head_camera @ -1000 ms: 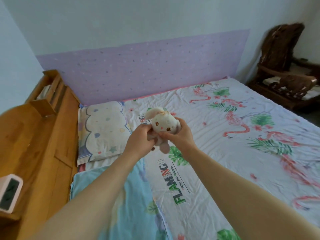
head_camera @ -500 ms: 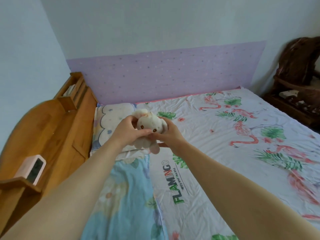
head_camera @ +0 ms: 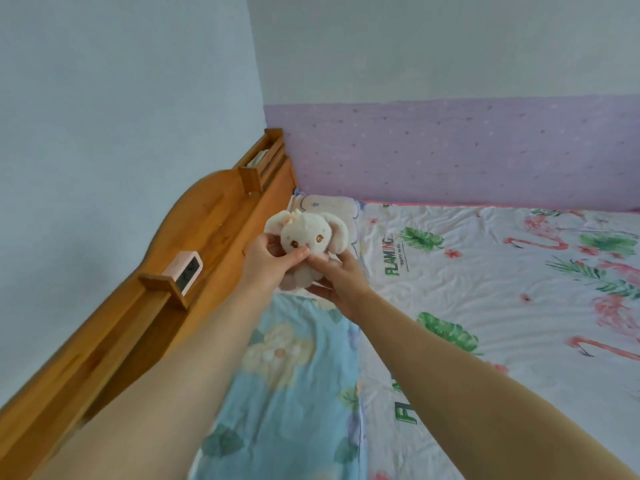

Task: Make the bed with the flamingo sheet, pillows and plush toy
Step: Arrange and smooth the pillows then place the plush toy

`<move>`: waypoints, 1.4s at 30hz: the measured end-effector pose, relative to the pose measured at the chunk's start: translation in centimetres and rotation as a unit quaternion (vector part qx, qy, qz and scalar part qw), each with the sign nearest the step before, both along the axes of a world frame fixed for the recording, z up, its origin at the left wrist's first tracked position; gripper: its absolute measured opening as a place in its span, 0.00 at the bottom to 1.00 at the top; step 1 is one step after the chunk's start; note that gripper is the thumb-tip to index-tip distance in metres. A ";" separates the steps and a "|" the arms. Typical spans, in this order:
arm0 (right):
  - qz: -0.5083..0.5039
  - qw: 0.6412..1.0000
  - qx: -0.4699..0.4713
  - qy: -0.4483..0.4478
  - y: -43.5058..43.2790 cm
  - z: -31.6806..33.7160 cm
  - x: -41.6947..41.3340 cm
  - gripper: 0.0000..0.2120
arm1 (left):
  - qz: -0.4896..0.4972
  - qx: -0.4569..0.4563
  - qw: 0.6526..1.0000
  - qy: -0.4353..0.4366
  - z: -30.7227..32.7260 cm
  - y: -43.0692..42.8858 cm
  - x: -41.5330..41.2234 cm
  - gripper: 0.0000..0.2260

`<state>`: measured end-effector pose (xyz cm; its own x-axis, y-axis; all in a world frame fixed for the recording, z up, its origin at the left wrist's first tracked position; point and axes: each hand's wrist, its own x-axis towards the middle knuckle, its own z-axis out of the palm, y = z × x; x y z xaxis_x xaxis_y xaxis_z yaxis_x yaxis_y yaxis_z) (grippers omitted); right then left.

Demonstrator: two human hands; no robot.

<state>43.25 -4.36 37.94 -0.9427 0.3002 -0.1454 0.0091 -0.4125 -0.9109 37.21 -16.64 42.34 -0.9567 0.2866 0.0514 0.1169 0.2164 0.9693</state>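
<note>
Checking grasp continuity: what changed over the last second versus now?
The cream plush bunny travelled left, from over the white flamingo-print sheet to in front of the cloud-print pillow by the wooden headboard. Left hand and right hand kept gripping it throughout; nothing released. Sheet and pillow unmoved.

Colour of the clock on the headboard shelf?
Pale pink clock with a dark screen, clearest in the head view.

Home bedroom, bed (head_camera: 485,271), wooden headboard (head_camera: 207,216)

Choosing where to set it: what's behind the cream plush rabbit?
A pastel cloud-print pillow lies beside the wooden headboard; the cream plush rabbit covers most of it.
</note>
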 end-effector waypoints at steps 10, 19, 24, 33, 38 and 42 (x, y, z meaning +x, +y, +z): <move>0.021 0.998 0.050 -0.015 -2.6 -1.6 -5.3 0.14 | 0.052 -0.230 0.938 0.254 0.3 -6.2 -5.4 0.13; 0.024 0.998 0.050 -0.036 -6.6 -3.0 -15.4 0.21 | -0.145 -0.338 0.893 0.261 1.3 -8.3 -16.0 0.28; -0.002 0.999 0.024 -0.039 -8.2 -4.4 -21.8 0.24 | -0.169 -0.359 0.859 0.322 0.0 -9.8 -23.5 0.32; -0.057 0.995 -0.020 -0.073 -10.7 -8.2 -34.2 0.34 | -0.214 -0.522 0.768 0.304 -3.9 -11.0 -35.6 0.30; -0.050 0.995 -0.002 -0.086 -10.6 -10.3 -38.5 0.33 | -0.167 -0.547 0.781 0.251 -5.5 -10.8 -40.4 0.30; -0.014 0.990 0.060 -0.126 -11.3 -12.3 -40.7 0.29 | -0.147 -0.608 0.738 0.253 -8.0 -10.2 -43.3 0.29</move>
